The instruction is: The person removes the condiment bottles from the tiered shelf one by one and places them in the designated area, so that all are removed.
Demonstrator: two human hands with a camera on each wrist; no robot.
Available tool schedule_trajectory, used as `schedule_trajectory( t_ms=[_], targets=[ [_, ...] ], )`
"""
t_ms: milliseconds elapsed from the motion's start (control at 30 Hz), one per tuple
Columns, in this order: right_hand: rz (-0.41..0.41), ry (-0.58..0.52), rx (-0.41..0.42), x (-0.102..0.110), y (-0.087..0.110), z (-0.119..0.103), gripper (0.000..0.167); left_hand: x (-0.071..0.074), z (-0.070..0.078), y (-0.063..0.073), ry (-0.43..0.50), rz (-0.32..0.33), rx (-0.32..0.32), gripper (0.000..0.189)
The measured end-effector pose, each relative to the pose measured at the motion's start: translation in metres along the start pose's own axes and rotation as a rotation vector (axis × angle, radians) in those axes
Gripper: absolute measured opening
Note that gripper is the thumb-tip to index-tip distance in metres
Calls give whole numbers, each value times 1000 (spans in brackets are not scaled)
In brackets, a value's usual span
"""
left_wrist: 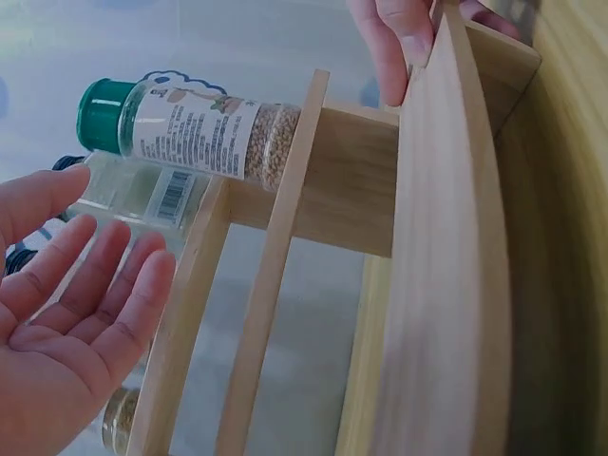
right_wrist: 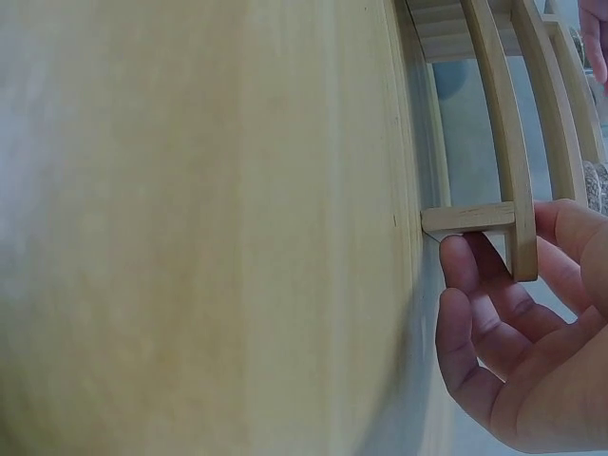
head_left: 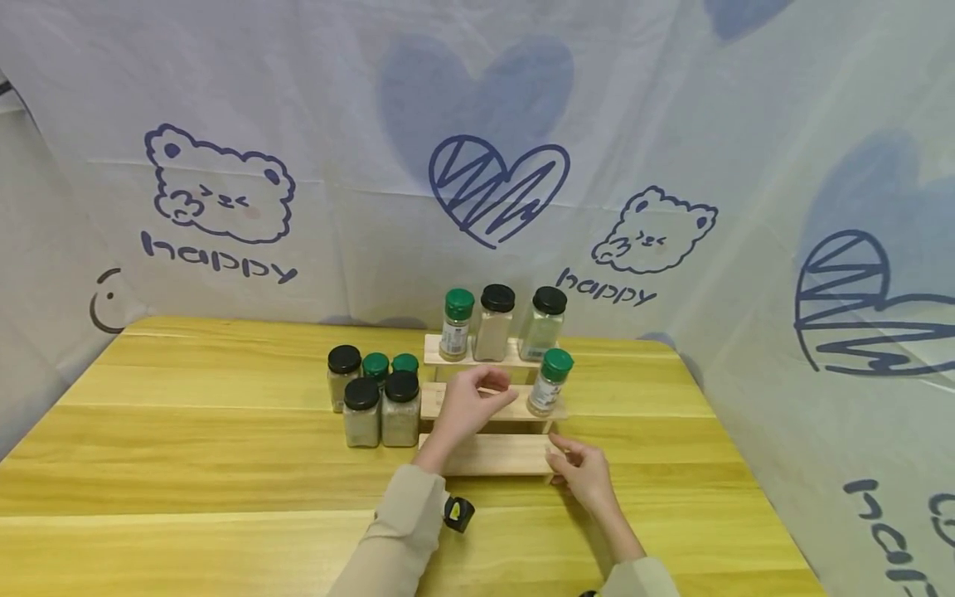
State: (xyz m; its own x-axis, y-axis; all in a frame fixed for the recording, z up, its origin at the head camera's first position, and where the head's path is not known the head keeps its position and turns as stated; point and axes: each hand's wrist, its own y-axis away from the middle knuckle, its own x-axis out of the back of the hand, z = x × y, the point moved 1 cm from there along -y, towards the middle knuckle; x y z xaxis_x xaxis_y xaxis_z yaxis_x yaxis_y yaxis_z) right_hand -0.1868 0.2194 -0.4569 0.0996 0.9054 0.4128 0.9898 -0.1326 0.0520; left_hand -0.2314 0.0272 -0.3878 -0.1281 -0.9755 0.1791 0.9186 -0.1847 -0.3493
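A three-tier wooden spice rack (head_left: 488, 456) stands on the table. My right hand (head_left: 585, 477) grips the right end of its lowest step, thumb and fingers on either side of the board (right_wrist: 518, 190). My left hand (head_left: 473, 406) hovers over the middle step with relaxed, slightly bent fingers and an empty palm, as the left wrist view confirms. Right of it, a green-capped spice jar (head_left: 548, 383) with pale seeds stands at the middle step's right end. On the top step are another green-capped jar (head_left: 456, 325) and two black-capped jars (head_left: 495, 323) (head_left: 543, 325).
Left of the rack, several spice jars stand in a cluster, black-capped ones (head_left: 362, 414) in front and green-capped ones (head_left: 376, 367) behind. The wooden table (head_left: 224, 464) meets a white printed cloth (head_left: 336, 191) at the back and right.
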Motion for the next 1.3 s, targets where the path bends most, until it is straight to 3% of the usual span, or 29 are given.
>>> schedule_trajectory(
  t_ms=[367,467,733,1300],
  targets=[
    [-2,6,5,0,0,1,33,-17,6,-15,26,-46,29,48],
    [-2,2,15,-1,2,-1,33,-21,8,-18,-4,-48,21,50],
    [5,-16,24,0,3,-3,35,-32,9,-24,-78,-53,-14,53],
    [-2,3,14,1,1,0,33,-47,3,-28,-95,-52,-46,45]
  ],
)
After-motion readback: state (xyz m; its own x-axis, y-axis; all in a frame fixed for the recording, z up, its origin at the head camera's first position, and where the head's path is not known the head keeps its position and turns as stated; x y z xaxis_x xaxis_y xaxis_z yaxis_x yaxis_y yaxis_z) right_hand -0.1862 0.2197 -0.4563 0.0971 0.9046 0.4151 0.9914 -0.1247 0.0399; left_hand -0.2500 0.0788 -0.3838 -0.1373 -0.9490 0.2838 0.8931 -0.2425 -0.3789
